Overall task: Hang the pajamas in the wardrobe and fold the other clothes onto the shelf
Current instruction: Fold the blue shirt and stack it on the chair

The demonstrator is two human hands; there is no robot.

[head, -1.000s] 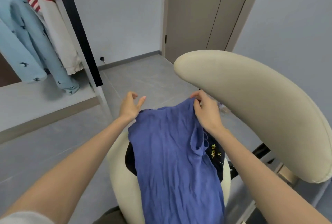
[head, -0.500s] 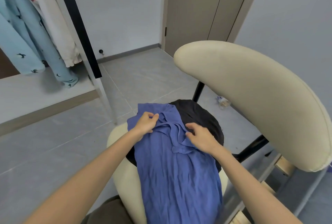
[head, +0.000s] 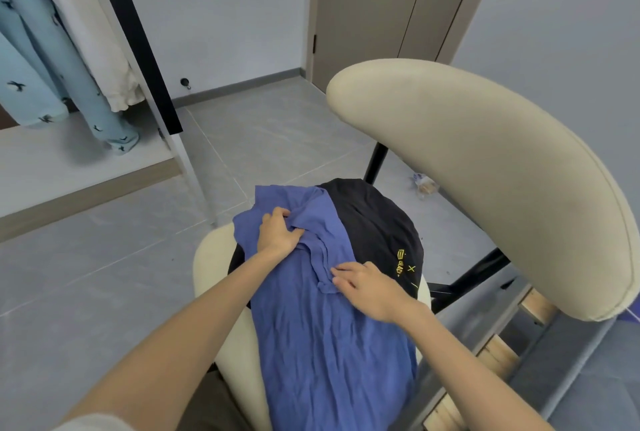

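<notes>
A blue garment [head: 322,333] lies spread over the seat of a cream chair [head: 214,278], on top of a black garment [head: 377,223] with yellow print. My left hand [head: 277,233] grips a bunch of the blue fabric near its top edge. My right hand [head: 367,287] rests on the blue garment's right edge, fingertips on a fold; whether it pinches the cloth is unclear. Light blue pajamas [head: 45,60] with small dark birds hang in the open wardrobe at the upper left, above its pale shelf [head: 69,167].
The chair's curved cream backrest [head: 485,167] rises at the right on black legs. A white garment with red stripes [head: 93,32] hangs beside the pajamas. A beige door [head: 374,8] stands behind. Grey tiled floor lies between chair and wardrobe. A small object [head: 424,185] lies on the floor.
Both hands came down from holding the blue garment's top edge up by the backrest. The garment now lies on the seat, and the black garment shows beside it.
</notes>
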